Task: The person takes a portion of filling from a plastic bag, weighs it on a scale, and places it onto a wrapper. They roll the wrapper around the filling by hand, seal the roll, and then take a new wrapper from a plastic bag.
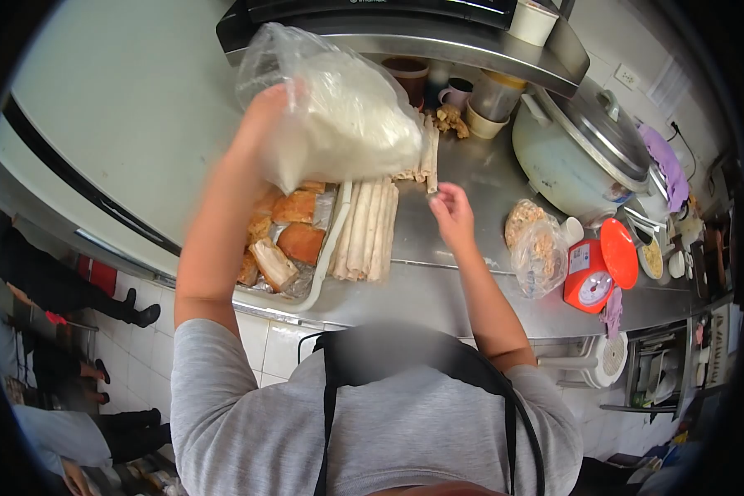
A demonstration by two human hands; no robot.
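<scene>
My left hand (274,112) is closed on a clear plastic bag (355,112) with white contents, raised above the counter. My right hand (453,213) has its thumb and fingers drawn together at the lower end of a long pale roll (431,157); whether they grip it is too small to tell. Beneath the bag, several similar rolls (367,231) lie side by side, their upper ends hidden by it. Left of them, a pale-rimmed tray (316,285) holds browned, bread-like pieces (300,243) on foil, partly covered by my left arm and the bag.
A large lidded pot (558,153) stands at the right on the steel counter (426,240). In front are a bag of brown crumbly pieces (539,252) and a red scale (589,277). A metal shelf (422,41) overhangs the back. Other people (66,269) stand at the far left.
</scene>
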